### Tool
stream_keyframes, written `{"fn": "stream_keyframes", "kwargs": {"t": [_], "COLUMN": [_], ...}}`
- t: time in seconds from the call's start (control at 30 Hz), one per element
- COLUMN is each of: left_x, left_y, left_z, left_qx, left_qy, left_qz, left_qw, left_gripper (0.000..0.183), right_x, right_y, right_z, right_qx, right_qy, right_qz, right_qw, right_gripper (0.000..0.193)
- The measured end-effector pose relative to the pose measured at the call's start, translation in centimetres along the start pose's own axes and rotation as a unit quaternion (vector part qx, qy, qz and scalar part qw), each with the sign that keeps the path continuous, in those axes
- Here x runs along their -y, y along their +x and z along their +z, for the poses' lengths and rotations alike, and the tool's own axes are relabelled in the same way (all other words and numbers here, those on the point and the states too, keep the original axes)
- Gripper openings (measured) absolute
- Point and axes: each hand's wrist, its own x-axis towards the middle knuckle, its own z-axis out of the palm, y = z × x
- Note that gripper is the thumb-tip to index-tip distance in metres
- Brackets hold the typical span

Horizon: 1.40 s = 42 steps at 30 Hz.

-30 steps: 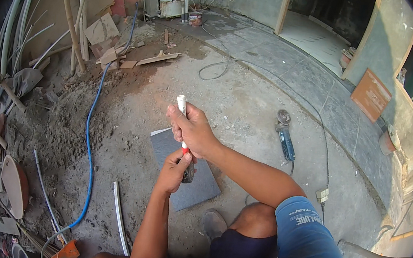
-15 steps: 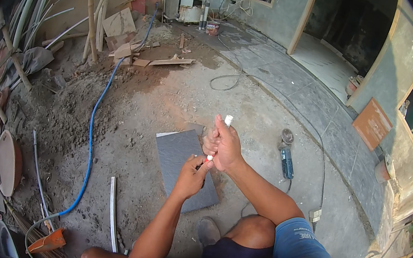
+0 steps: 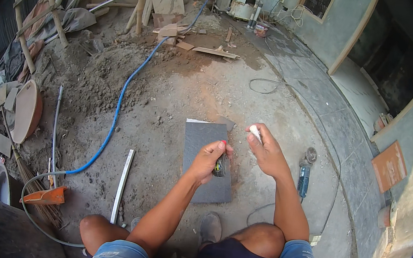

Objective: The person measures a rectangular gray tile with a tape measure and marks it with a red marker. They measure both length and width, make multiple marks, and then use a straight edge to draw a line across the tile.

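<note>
Pinching a white piece [image 3: 255, 131] in the bent right hand [image 3: 269, 155], likely for finer control — closing the left hand [image 3: 209, 160] around a dark object [image 3: 219, 170] above the grey tile [image 3: 199, 189], probably for steadiness, holding both pieces apart.

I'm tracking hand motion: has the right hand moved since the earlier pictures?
Yes: the right hand has moved rightward, now appearing beyond the right edge of the gray tile.

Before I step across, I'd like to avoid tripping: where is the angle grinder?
In the head view, the blue angle grinder lies on the ground, right of centre, between the right hand and the grey tiled strip.
</note>
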Motion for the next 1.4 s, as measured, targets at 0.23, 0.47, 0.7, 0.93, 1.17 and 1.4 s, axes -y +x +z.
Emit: {"fn": "stream_keyframes", "kwargs": {"t": [0.23, 0.47, 0.7, 0.93, 1.17, 1.4], "left_x": [-4.2, -2.9, -3.0, -2.8, -2.4, -4.1], "left_y": [-0.9, -0.8, -1.7, -1.0, -0.5, -0.8], "left_z": [-3.8, 0.1, -0.4, -0.1, -1.5, -2.8], "left_qx": [0.001, 0.024, 0.028, 0.072, 0.042, 0.078], "left_qy": [0.24, 0.105, 0.104, 0.066, 0.086, 0.135], "left_qz": [0.087, 0.076, 0.116, 0.123, 0.097, 0.076], "left_qw": [0.967, 0.991, 0.987, 0.988, 0.991, 0.985], "left_gripper": [0.034, 0.045, 0.044, 0.044, 0.028, 0.024], "right_x": [2.1, 0.8, 1.0, 0.7, 1.1, 1.8], "right_y": [0.5, -0.5, 0.1, 0.2, 0.0, -0.3], "right_z": [5.2, 6.0, 6.4, 5.8, 5.3, 5.3], "right_qx": [0.127, 0.0, 0.025, 0.012, 0.066, 0.111], "right_qy": [-0.247, -0.215, -0.237, -0.186, -0.226, -0.258], "right_qz": [-0.058, -0.097, -0.092, -0.107, -0.139, -0.129], "right_qw": [0.959, 0.972, 0.967, 0.977, 0.962, 0.951], "right_gripper": [0.039, 0.049, 0.03, 0.033, 0.034, 0.04]}}
